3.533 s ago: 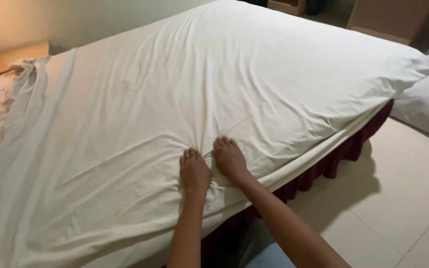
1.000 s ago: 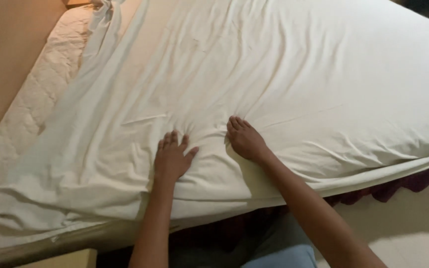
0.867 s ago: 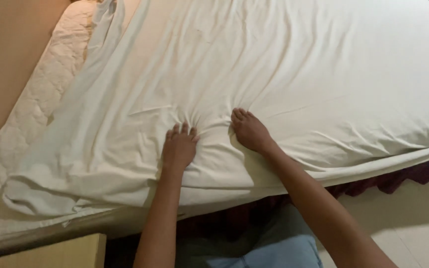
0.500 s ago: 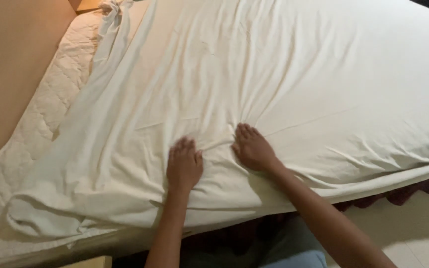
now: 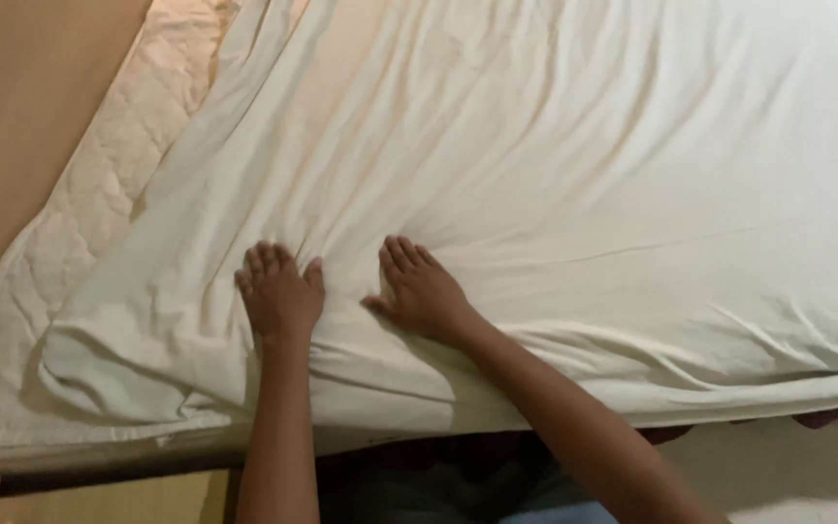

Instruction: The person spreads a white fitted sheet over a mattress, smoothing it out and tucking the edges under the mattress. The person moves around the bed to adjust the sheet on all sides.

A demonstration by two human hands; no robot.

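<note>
A tan wall (image 5: 21,107) stands at the left, and a pale floor (image 5: 807,475) shows at the bottom right in warm, dim light.

White bed sheet (image 5: 555,175), creased, spread over the mattress, bunched at its left corner

White sheet (image 5: 555,184) runs off the top and right edges, full extent unseen. Quilted mattress (image 5: 99,213) mostly covered, only a left strip shows. Both forearms cut off at the bottom edge. Dark bed skirt (image 5: 826,419) barely peeks out.
</note>
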